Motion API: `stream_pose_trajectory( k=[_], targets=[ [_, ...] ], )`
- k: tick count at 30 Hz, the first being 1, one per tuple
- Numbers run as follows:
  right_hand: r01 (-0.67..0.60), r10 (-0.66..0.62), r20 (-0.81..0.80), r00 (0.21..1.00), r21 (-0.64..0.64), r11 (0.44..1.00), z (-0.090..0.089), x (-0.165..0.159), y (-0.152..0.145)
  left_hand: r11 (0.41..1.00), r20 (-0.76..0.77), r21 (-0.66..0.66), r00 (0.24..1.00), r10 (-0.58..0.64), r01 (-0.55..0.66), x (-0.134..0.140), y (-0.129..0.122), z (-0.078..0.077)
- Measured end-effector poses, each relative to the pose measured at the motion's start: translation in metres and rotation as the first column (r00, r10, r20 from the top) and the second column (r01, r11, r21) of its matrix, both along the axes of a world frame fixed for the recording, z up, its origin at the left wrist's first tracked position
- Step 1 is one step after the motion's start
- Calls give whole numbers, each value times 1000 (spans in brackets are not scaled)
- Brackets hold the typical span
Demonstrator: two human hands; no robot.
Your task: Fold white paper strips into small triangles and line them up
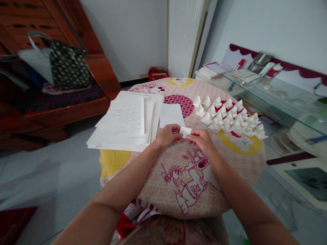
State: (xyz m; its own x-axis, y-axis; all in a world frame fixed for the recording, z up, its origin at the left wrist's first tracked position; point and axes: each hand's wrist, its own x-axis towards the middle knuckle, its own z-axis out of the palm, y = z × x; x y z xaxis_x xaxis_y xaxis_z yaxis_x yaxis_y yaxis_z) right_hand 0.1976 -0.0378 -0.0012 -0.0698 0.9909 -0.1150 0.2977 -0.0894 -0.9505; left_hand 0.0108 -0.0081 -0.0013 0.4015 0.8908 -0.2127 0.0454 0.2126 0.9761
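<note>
Between my two hands is a small folded piece of white paper (185, 131), held just above the table. My left hand (170, 134) pinches its left end, and my right hand (200, 137) grips the right end between thumb and fingers. Right behind my hands lies a blank white sheet (171, 115). To the left rests a stack of papers (125, 119), the top sheets bearing lines of print. On the right side stand several small folded white paper shapes (227, 115) with pointed tips, set in rows.
A patterned cloth (158, 170) covers the round table. On the right is a glass shelf (286, 105) holding cups and small items, with a pile of booklets (213, 69) beside it. A wooden bench (99, 75) with a dotted bag (68, 64) stands at left.
</note>
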Motion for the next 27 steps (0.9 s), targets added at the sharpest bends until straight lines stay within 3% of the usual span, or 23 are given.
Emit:
stream_pose_trajectory(
  k=[2,6,11,16,19,22,27],
  targets=[
    [2,-3,9,1000,22,1000,-1,-1,1,999,-45,40,999,-23,25,-1,1,-3],
    [-20,18,57,998,43,999,-5,1,0,966,-246,244,969,-29,91,-4,2,-3],
    [-96,85,132,988,74,993,-2,0,-3,911,-442,356,897,-31,207,-6,-5,10],
    [-138,90,244,966,186,973,5,-3,-5,854,-497,471,867,48,222,-8,-8,15],
    [-152,0,377,926,372,916,4,-3,-4,788,-506,573,853,126,223,-10,-6,11],
    [-240,-108,550,828,521,819,0,-2,-5,692,-539,658,828,155,298,-9,-4,8],
    [-475,-151,770,620,522,709,-2,-2,-10,587,-640,680,747,181,439,-6,-8,6]
  ],
)
